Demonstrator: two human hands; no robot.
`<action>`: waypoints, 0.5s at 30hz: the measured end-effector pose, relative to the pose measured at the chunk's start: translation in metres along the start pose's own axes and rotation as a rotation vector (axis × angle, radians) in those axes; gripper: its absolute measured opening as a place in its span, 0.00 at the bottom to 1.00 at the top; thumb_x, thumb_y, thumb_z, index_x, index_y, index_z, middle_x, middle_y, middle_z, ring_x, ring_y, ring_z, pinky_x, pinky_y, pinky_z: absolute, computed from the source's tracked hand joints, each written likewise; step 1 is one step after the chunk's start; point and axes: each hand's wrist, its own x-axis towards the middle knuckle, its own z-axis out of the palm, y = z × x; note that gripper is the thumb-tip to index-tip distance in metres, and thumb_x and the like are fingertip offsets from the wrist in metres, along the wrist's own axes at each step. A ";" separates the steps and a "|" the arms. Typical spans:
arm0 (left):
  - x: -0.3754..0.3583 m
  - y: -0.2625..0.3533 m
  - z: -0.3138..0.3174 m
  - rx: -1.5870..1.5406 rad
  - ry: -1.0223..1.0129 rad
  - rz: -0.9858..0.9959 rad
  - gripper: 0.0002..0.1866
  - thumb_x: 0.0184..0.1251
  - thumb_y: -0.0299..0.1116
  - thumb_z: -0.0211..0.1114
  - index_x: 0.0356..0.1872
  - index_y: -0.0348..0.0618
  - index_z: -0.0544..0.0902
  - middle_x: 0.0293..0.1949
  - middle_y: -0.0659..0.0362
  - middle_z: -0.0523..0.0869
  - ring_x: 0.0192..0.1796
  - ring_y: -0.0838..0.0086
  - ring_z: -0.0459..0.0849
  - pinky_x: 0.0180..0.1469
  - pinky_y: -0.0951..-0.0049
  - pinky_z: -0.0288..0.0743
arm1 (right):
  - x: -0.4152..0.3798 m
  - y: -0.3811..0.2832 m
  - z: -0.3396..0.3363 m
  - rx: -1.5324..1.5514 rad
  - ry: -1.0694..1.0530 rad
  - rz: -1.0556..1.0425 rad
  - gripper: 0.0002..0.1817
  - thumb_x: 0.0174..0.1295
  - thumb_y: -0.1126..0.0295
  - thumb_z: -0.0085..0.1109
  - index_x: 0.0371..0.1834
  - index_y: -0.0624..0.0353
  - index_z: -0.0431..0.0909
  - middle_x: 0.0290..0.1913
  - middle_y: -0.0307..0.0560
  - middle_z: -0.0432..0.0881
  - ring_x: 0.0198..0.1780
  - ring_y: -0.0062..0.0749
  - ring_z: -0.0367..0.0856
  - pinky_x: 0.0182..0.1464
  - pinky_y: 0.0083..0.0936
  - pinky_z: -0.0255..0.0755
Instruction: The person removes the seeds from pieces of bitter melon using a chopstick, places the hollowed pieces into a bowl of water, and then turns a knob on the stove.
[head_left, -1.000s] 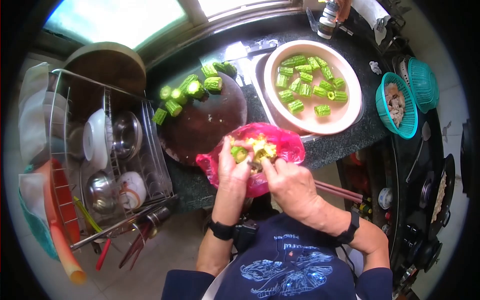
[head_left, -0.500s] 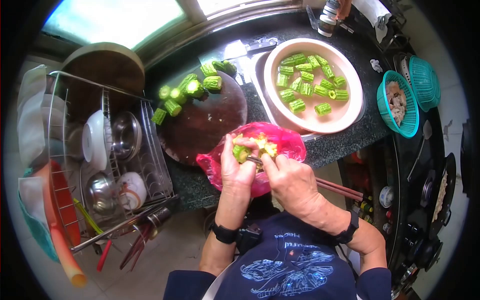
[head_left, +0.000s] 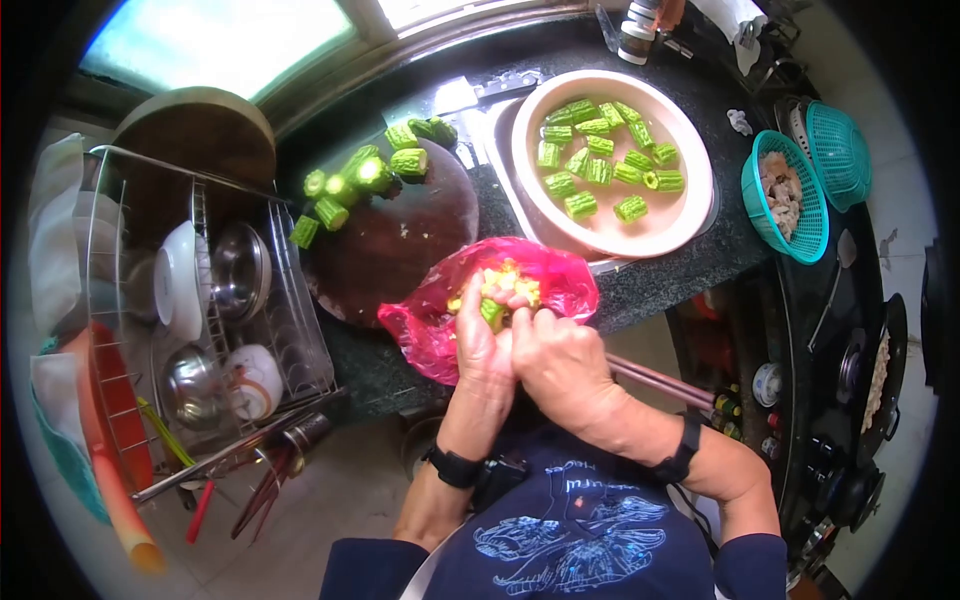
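My left hand (head_left: 484, 350) is closed round a short green chunk of bitter melon (head_left: 491, 314), held over an open pink plastic bag (head_left: 425, 300). Yellow pulp (head_left: 512, 278) lies in the bag just beyond my fingers. In my right hand (head_left: 565, 365) is a pair of brown chopsticks (head_left: 660, 380), their rear ends pointing right. The chopstick tips are hidden where my two hands meet at the chunk. Several uncut-out chunks (head_left: 372, 174) sit on the round dark chopping board (head_left: 400, 250). More chunks (head_left: 598, 172) rest in water in a pale basin (head_left: 690, 215).
On the left stands a wire dish rack (head_left: 205, 250) with bowls, and a thick round board (head_left: 215, 135) leans behind it. A turquoise basket (head_left: 812, 235) of pale meat is at the right. Farther right, a pan (head_left: 897, 350) sits by the stove. Jars (head_left: 637, 40) stand at the back.
My right hand has shifted left and closed in against my left hand. The chopstick tips, visible before at the chunk, are now hidden. The whole view has drifted slightly.
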 end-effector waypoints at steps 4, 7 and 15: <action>-0.001 0.004 -0.005 0.059 0.021 0.026 0.08 0.68 0.33 0.55 0.28 0.43 0.72 0.22 0.64 0.74 0.28 0.78 0.73 0.38 0.76 0.73 | 0.000 0.003 0.022 0.112 -0.075 0.029 0.09 0.50 0.73 0.55 0.35 0.63 0.74 0.24 0.46 0.77 0.25 0.32 0.81 0.25 0.27 0.74; -0.007 0.008 0.003 0.239 0.174 0.043 0.07 0.67 0.32 0.55 0.30 0.44 0.73 0.25 0.63 0.78 0.32 0.80 0.77 0.44 0.72 0.75 | -0.005 0.008 0.027 0.087 0.076 -0.055 0.15 0.50 0.73 0.54 0.43 0.66 0.75 0.25 0.45 0.76 0.26 0.30 0.80 0.26 0.25 0.74; 0.002 0.014 -0.003 0.112 0.263 0.042 0.12 0.67 0.44 0.58 0.36 0.47 0.71 0.23 0.63 0.74 0.24 0.80 0.74 0.35 0.72 0.77 | -0.010 0.009 0.002 -0.041 0.081 -0.101 0.07 0.50 0.71 0.54 0.32 0.60 0.75 0.22 0.40 0.74 0.25 0.26 0.78 0.25 0.21 0.73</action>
